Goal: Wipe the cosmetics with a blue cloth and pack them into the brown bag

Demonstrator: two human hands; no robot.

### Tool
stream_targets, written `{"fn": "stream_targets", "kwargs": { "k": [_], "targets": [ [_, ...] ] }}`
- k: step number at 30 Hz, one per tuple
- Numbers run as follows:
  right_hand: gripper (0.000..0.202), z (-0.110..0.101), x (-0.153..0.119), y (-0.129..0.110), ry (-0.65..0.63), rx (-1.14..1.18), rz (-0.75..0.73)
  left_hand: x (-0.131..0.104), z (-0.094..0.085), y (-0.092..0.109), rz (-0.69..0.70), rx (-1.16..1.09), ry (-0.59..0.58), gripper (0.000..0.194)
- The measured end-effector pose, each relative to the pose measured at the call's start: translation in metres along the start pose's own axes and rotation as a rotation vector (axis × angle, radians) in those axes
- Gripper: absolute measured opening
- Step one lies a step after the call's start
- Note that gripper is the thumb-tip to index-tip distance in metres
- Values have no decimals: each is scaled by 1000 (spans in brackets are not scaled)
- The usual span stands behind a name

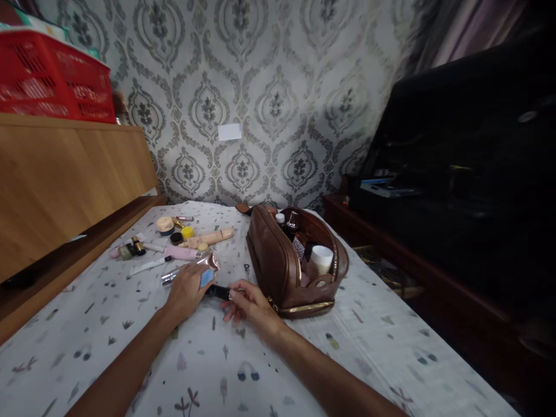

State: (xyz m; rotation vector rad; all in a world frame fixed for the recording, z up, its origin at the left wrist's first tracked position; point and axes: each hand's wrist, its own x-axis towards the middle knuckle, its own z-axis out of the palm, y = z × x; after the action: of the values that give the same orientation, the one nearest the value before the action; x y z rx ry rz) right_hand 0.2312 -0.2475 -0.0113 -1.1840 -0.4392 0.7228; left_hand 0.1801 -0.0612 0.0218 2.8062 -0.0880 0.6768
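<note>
My left hand (186, 289) is closed over the printed sheet, with a small light blue piece (207, 277) pinched at its thumb side. Beyond its knuckles lies a shiny silver-pink tube (212, 261), and a silver cylindrical end (168, 277) shows left of the fingers. Fingertips of my right hand (249, 301) grip one end of a slim black tube (220, 292); its other end reaches my left hand. Whether the left fingers also hold it is hidden. Just right stands an open brown cosmetic bag (271, 260), holding a white-lidded jar (321, 258) and bottles.
Several cosmetics lie at the left back, among them a beige tube (212, 237), a pink tube (180, 252), a yellow-capped jar (187, 231) and a white tube (147, 266). A wooden cabinet (73, 185) with a red basket (56, 75) borders the left. Something large and black (456, 174) stands right.
</note>
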Motion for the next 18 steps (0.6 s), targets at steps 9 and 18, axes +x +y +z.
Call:
{"fn": "stream_targets", "kwargs": {
  "k": [9, 18],
  "targets": [
    [56, 10, -4, -9, 105, -30, 15, -2, -7, -9, -136, -3, -13, 40],
    [53, 28, 15, -2, 305, -29, -42, 2, -9, -14, -145, 110, -90, 29]
  ]
}}
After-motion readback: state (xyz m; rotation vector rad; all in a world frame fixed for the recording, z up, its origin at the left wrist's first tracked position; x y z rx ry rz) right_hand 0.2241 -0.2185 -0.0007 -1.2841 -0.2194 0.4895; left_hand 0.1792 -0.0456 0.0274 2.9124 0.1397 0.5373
